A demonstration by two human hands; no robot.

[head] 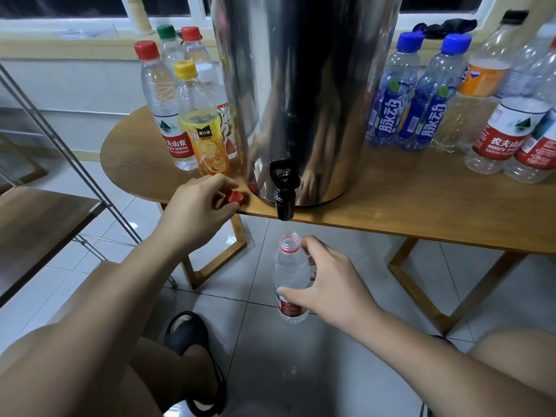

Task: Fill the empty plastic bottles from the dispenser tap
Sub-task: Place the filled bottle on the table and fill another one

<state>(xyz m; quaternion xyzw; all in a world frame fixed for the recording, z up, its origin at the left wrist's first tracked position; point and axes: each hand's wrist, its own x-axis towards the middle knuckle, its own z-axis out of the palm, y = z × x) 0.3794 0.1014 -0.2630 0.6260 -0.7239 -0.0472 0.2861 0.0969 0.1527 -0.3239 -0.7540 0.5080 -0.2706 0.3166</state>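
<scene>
Nearest, a foot in a black slipper (pixel 192 356) rests on the tiled floor. Just above it the right hand (pixel 328 284) curls thumb and fingers round one uncapped bottle (pixel 291 273), clear with a red label, held almost upright below the table edge with its mouth under the black tap (pixel 284 191) but apart from it. The left hand (pixel 195 206) lies at the edge of the wooden table (pixel 421 206), finger and thumb pinching a single red cap (pixel 236 197). Behind the tap stands one steel dispenser (pixel 301 85). Left of it are five capped bottles (pixel 165 109); right of it are two blue-capped bottles (pixel 421 100), one orange-labelled bottle (pixel 484 76) and two red-labelled bottles (pixel 505 130), with others cut off by the frame.
</scene>
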